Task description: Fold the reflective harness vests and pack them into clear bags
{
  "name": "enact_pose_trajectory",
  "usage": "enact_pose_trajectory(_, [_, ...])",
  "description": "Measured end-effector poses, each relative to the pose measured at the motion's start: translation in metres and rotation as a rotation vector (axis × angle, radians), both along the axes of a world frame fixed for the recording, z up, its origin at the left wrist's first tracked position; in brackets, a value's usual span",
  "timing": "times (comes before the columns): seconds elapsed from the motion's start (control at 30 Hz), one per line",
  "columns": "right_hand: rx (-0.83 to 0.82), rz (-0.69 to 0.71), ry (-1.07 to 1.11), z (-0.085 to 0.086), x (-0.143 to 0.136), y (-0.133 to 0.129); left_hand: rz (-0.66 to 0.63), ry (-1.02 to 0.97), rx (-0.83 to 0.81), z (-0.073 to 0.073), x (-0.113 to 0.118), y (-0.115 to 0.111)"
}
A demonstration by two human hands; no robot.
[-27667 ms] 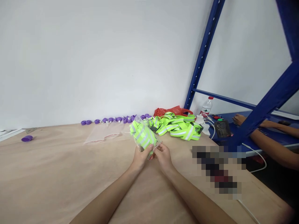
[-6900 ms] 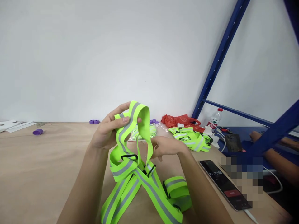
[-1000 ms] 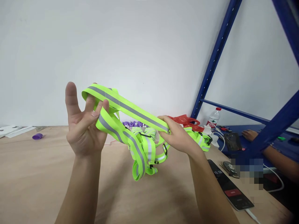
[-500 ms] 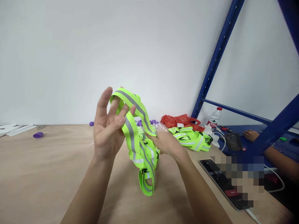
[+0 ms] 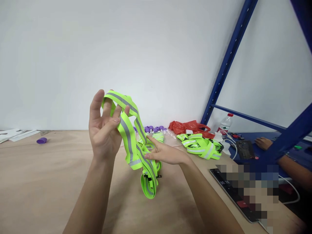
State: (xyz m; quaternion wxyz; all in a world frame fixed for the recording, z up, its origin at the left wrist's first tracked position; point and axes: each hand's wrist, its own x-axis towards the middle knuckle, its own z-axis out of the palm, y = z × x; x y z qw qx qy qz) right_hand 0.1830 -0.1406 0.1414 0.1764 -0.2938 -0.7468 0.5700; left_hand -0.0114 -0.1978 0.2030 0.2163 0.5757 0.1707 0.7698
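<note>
My left hand (image 5: 104, 126) is raised and grips a neon yellow-green reflective strap (image 5: 128, 138) with a grey stripe down its middle. The strap loops over the fingers, and the thumb presses on it. Below, the strap hangs in loops, with a black buckle (image 5: 147, 178) near the lowest one. Beside these hanging loops is my right hand (image 5: 165, 152), thumb and forefinger apart around the strap's folds; its other fingers are partly hidden behind them. A second heap of the same straps (image 5: 201, 146) lies to the right.
Purple caps (image 5: 151, 129) and a red plastic bag (image 5: 188, 126) lie by the wall. A phone (image 5: 231, 191) rests at the table's right edge, near a blue metal frame (image 5: 226, 65). A bottle (image 5: 225, 123) and another person's hand (image 5: 263, 142) are beyond. One purple piece (image 5: 41, 140) lies left.
My left hand has moved left with the strap. My right hand has shifted slightly left and down, its thumb now in front of the hanging loops.
</note>
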Motion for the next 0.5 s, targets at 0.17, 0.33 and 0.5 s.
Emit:
enact_pose_trajectory(0.17, [0.132,0.04,0.036,-0.004,0.001,0.006,0.02,-0.01,-0.011,0.004,-0.008,-0.002])
enact_pose_trajectory(0.33, [0.254,-0.119,0.267,0.003,0.0,0.011,-0.123,0.031,-0.256,0.003,-0.002,-0.003])
enact_pose_trajectory(0.5, [0.13,-0.146,0.364,0.0,-0.004,0.013,-0.299,0.102,-0.411,0.001,0.021,-0.009])
